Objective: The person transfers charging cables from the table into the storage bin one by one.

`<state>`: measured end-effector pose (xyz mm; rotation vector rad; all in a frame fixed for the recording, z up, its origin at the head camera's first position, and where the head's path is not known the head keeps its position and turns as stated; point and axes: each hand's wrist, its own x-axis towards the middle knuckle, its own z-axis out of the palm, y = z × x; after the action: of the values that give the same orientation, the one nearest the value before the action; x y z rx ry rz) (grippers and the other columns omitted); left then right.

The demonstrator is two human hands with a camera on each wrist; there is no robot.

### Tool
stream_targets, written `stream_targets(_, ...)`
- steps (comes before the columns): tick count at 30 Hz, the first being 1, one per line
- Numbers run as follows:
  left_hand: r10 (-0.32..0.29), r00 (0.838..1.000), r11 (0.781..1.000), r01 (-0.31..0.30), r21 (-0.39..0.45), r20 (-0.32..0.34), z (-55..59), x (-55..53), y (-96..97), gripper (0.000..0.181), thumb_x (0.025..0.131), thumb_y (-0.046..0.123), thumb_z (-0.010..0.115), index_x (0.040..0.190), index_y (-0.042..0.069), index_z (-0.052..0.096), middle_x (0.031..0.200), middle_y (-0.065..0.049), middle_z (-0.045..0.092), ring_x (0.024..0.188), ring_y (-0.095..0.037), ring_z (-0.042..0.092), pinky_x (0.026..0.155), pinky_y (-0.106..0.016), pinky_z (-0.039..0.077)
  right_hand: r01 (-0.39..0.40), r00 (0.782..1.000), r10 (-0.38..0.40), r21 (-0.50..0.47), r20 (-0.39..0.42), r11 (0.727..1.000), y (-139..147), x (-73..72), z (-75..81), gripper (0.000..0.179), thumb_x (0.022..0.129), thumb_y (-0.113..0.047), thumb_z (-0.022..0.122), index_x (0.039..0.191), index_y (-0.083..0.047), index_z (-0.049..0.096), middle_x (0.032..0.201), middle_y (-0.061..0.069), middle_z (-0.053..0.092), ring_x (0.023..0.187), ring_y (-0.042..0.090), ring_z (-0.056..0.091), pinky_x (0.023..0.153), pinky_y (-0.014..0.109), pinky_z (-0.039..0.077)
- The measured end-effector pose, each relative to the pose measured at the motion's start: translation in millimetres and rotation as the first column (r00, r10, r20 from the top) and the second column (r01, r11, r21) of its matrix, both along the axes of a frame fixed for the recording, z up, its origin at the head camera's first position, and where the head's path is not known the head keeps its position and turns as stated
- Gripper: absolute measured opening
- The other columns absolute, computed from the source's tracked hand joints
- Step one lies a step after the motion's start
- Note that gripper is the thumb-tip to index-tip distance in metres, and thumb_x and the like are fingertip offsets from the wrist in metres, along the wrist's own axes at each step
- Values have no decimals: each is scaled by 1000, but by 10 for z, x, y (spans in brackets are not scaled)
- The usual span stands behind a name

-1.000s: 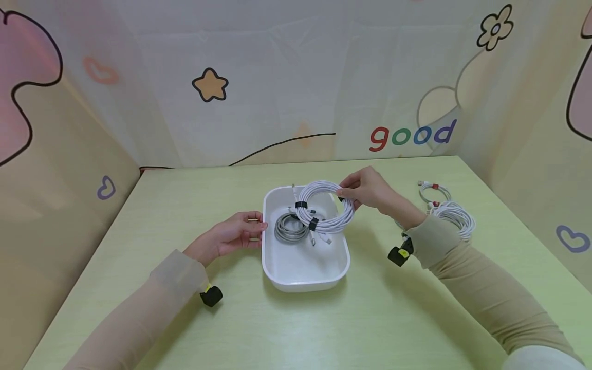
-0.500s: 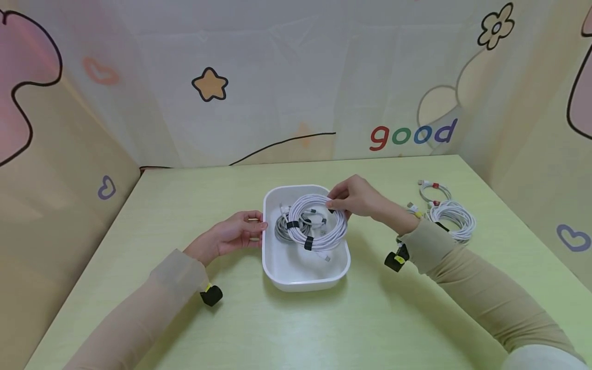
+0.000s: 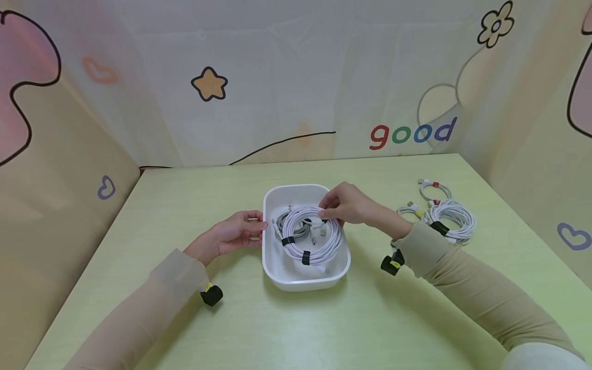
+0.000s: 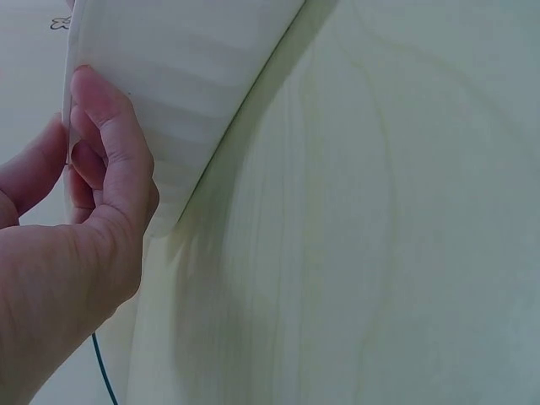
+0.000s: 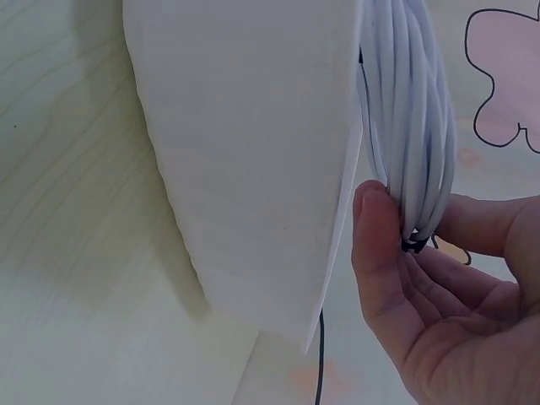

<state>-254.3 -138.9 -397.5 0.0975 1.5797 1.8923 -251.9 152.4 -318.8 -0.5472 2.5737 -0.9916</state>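
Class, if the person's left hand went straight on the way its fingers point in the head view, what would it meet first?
The left hand would most likely meet the white tray first, at the side edge it pinches, though exact depth there is hard to judge.

The tub (image 3: 305,285) and coiled cable (image 3: 334,241) look like smooth plastic.

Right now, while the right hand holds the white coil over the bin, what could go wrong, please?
The right hand pinches the white coil at one edge, so it may tilt or slip onto the grey coil beneath. A plug visible through its ring could perhaps snag. The left hand holds only one side of the bin, so a bump opposite might turn it.
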Motion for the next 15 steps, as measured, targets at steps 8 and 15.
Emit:
stream_targets(8,-4,1000,999,4,33,1,-30,-9,0,8,98,1,49,104,6,46,87,-2,61,73,-12,61,68,-26,57,-59,998,60,17,-32,998,-26,35,-13,18,88,-11,70,101,1,70,83,10,69,56,12,54,54,24,51)
stream_targets(15,-10,1000,999,10,49,4,-34,-5,5,10,98,1,48,107,3,44,86,-2,61,74,-13,61,68,-27,57,-23,939,47,75,-341,997,-13,59,79,28,91,-26,68,102,-1,73,92,12,74,81,20,68,73,33,57)
